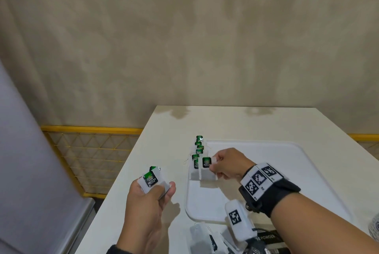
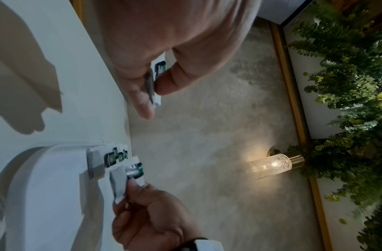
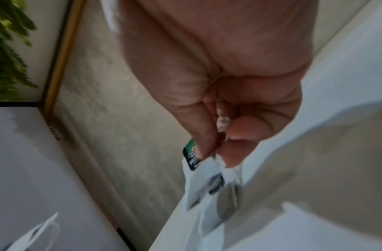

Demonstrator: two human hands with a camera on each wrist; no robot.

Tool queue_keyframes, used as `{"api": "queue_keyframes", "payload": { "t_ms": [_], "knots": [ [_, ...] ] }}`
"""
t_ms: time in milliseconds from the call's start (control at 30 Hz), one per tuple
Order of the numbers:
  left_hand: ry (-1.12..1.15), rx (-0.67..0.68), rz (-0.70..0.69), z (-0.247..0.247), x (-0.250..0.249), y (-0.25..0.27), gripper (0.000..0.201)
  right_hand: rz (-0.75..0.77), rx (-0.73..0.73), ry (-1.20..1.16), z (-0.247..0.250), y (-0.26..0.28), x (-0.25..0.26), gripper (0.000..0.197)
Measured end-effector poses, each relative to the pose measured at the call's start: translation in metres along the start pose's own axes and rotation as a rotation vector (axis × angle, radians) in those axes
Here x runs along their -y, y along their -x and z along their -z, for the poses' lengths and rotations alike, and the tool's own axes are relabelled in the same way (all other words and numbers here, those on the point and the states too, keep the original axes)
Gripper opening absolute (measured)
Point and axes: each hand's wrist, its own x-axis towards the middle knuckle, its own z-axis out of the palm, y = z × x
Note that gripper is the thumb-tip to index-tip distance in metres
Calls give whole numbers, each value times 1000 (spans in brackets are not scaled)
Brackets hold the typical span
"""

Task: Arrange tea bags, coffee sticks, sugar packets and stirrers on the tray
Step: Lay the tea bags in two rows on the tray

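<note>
Fingertips [image 1: 215,166] of the right hand [image 1: 229,163] pinch a green tea bag [image 1: 207,168] at the tray's [image 1: 266,171] left rim, just beside the laid row of tea bags [image 1: 198,151]. Across the rim, the left hand [image 1: 149,196] grips spare tea bags [image 1: 152,180]. Likely light, limp and tearable, they are best pinched at the paper edge; open tray lies rightward.

Head camera looks forward and down from above my arms, over white table [image 1: 205,122] toward beige wall [image 1: 184,38]. Left wrist camera sits close under my left hand [image 2: 175,42], view rolled sideways, facing across tray [image 2: 46,186] to my right hand [image 2: 151,219]. Right wrist camera sits very close under right hand, blurred. All three share tea bags [image 1: 198,151] at tray's left edge.
</note>
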Motion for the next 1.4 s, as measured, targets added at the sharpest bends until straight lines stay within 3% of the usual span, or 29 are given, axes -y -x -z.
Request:
{"api": "queue_keyframes", "payload": {
  "t_ms": [267, 500, 933, 1067, 1400],
  "knots": [
    [-30, 54, 46, -2, 5, 2, 37, -156, 129, 164, -26, -11, 7, 29],
    [-29, 80, 48, 2, 6, 2, 39, -178, 101, 22, -30, -10, 8, 23],
    [-34, 68, 54, 4, 6, 3, 38, -168, 30, 104, -35, -11, 12, 23],
    [-45, 56, 54, 4, 4, 4, 35, -221, 15, -6, -34, -7, 15, 21],
    [9, 87, 80, 0, 1, 8, 28, -27, -28, 249, -30, -3, 11, 32]
  ]
}}
